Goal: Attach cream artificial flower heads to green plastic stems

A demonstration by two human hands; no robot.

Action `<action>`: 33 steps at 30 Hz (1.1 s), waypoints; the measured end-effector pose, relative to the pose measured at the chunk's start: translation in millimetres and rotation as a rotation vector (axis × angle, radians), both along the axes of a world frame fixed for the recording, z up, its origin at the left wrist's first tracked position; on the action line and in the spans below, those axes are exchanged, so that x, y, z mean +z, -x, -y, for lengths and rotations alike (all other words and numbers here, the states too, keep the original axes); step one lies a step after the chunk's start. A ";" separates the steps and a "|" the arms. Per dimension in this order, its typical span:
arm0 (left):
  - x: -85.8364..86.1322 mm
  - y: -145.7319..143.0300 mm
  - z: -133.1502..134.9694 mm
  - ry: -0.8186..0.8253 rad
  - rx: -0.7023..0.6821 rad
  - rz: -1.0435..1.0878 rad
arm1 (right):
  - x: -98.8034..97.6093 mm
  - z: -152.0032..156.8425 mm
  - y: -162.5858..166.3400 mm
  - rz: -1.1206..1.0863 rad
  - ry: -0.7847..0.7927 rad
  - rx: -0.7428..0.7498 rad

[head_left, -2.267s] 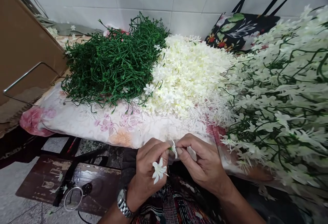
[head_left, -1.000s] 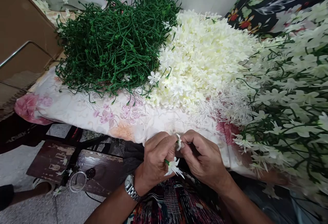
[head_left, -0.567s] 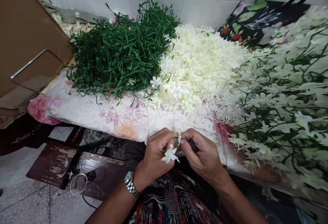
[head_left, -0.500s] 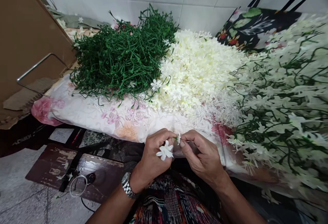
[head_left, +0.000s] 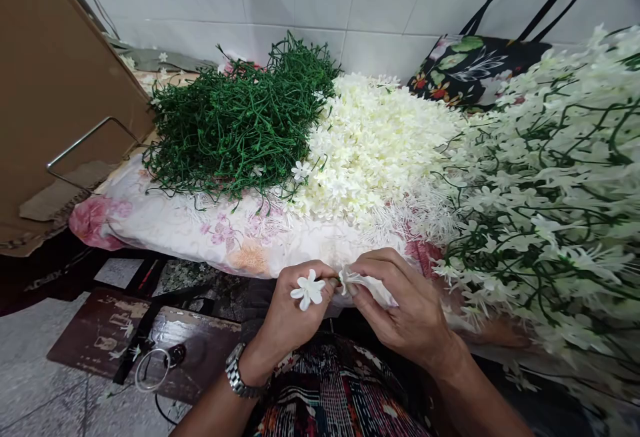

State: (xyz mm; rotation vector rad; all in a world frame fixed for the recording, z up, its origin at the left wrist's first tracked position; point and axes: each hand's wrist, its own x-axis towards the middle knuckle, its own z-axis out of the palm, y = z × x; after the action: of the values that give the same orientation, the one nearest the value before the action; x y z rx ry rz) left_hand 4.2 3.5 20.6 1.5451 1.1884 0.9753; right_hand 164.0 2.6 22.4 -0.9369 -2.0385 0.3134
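Observation:
My left hand [head_left: 295, 313] is closed round a short green stem with a white plastic flower [head_left: 308, 289] standing out over its fingers. My right hand [head_left: 400, 303] meets it fingertip to fingertip and pinches a small white flower piece [head_left: 367, 285] at the stem's end. Both hands work just below the front edge of a floral cloth [head_left: 200, 230]. On the cloth lie a tangle of bare green stems [head_left: 235, 130], a heap of loose cream flowers [head_left: 380, 143], and thin white stamen pieces [head_left: 415, 220].
Finished stems with white flowers [head_left: 555, 190] pile up at the right. A black floral bag [head_left: 470, 70] leans on the tiled wall. A brown board [head_left: 55, 77] with a metal handle stands left. A dark low stool [head_left: 150, 350] with a ring sits below.
The camera has tilted up and down. My hands stay joined at the stem; the white flower on my left hand has turned upward, and a white piece now shows in my right fingers.

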 end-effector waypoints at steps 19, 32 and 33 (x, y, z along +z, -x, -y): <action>-6.4 -2.2 0.1 -0.117 -0.038 -0.048 | -12.0 -3.8 3.1 -0.033 0.052 -0.005; -18.2 -6.7 -1.3 -0.240 -0.019 -0.148 | -27.1 -4.8 5.0 -0.069 0.092 -0.014; -17.9 -7.1 -1.4 -0.248 -0.022 -0.154 | -27.6 -4.8 4.8 -0.068 0.093 -0.010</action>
State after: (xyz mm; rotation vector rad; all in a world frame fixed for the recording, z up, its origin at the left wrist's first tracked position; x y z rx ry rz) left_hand 11.2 4.9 2.7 1.8534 1.1878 1.0340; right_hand 159.2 7.4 -5.2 -0.9797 -1.9702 0.4316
